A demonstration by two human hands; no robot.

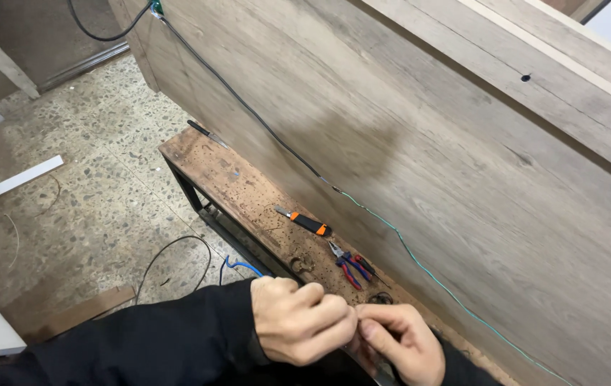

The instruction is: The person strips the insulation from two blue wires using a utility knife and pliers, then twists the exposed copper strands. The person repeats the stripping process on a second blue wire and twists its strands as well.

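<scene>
Left hand (298,319), right hand (400,342) pinching together, pliers (347,263) near

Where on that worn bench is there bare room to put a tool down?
Bare bench top lies between the screwdriver at the far end and the orange utility knife. Crowded from the pliers down to both hands.
</scene>
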